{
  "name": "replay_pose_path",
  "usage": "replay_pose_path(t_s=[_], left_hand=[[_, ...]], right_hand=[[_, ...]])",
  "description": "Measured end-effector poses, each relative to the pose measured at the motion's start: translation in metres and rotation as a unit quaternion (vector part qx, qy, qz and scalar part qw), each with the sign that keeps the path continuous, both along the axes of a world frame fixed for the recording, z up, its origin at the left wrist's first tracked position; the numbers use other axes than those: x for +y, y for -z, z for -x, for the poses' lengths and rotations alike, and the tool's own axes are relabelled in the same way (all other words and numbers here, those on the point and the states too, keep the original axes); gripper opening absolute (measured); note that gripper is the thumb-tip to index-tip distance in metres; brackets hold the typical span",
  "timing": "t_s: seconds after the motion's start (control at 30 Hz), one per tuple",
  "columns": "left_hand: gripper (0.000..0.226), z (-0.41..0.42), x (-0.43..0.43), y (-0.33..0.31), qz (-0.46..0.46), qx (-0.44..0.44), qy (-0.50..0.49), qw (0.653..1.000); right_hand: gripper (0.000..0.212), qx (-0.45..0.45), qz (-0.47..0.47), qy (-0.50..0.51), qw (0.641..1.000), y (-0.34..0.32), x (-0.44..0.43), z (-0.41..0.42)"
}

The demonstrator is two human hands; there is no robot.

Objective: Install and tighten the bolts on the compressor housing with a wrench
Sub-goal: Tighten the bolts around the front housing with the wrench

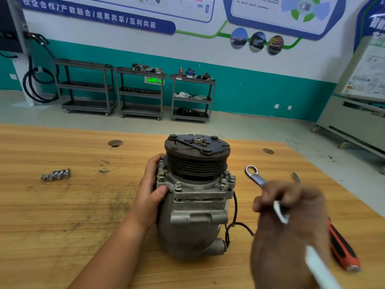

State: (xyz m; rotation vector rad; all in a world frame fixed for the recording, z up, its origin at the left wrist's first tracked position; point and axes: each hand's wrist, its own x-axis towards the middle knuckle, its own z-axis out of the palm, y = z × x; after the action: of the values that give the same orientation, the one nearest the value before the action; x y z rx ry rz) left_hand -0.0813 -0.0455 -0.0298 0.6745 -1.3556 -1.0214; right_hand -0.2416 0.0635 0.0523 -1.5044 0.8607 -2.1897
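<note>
Nearby, loose bolts, screwdriver beside compressor

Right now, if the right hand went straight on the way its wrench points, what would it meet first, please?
Probably the pulley or the bolts below it; the wrench in the right hand leads, apart from them. Depth is unclear.
</note>
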Motion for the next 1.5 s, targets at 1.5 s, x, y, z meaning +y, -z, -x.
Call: replay_pose_path(t_s=[1.5], left_hand=[[0.102, 0.001, -0.003, 0.002, -0.005, 0.008, 0.015, 1.0]], right_hand=[[0.05, -0.217, -0.261, -0.687, 0.642, 0.009, -0.14, 0.063]])
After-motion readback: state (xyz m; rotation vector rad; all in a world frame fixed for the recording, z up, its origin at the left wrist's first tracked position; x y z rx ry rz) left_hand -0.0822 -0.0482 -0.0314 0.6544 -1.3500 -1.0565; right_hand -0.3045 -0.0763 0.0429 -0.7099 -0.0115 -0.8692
